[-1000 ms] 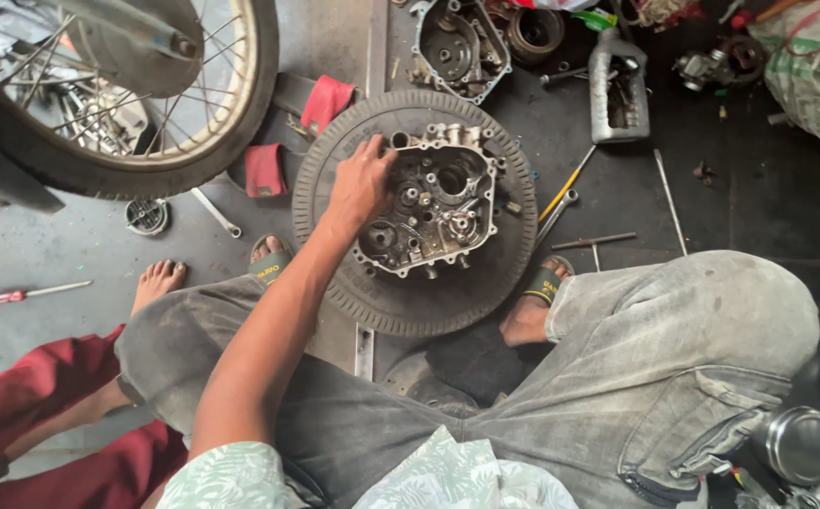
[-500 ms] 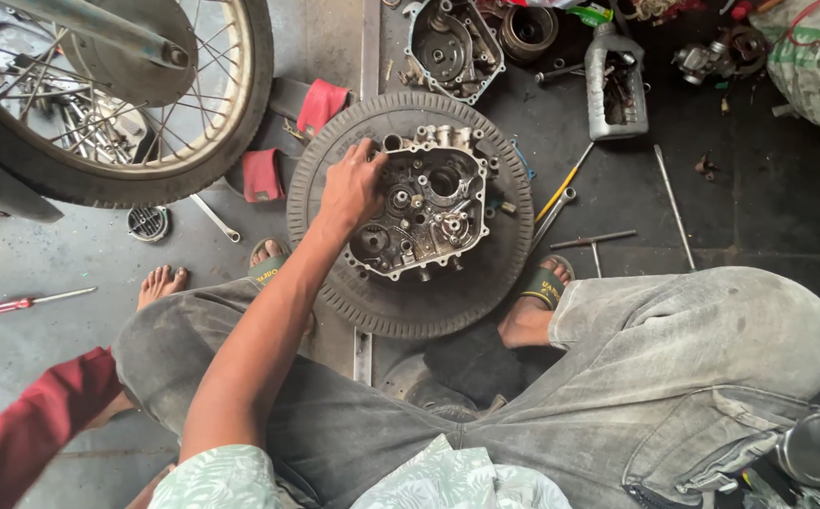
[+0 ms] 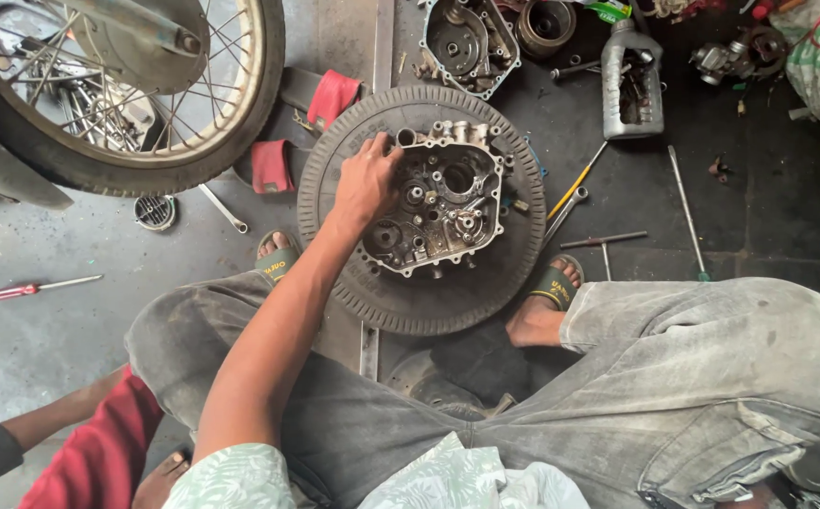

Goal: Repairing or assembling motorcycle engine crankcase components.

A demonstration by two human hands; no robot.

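A grey metal engine case half (image 3: 443, 203), with gears and bearings showing inside, lies flat on a black tyre (image 3: 448, 306) on the floor between my feet. My left hand (image 3: 368, 179) reaches forward from the lower left. It rests on the case's upper left edge with its fingers curled over the rim. What the fingertips pinch is hidden. My right hand is out of view. My legs in grey trousers (image 3: 693, 377) frame the tyre.
A spoked motorcycle wheel (image 3: 146, 94) stands at the upper left. Another engine cover (image 3: 467, 38), a grey oil bottle (image 3: 629, 80), spanners (image 3: 565, 212), a long rod (image 3: 685, 209) and a red-handled screwdriver (image 3: 38, 287) lie around. Another person's red-sleeved arm (image 3: 80, 443) is at the lower left.
My left hand has stayed on the case's left rim, shifting slightly toward its top corner. The person in red at the lower left has drawn back.
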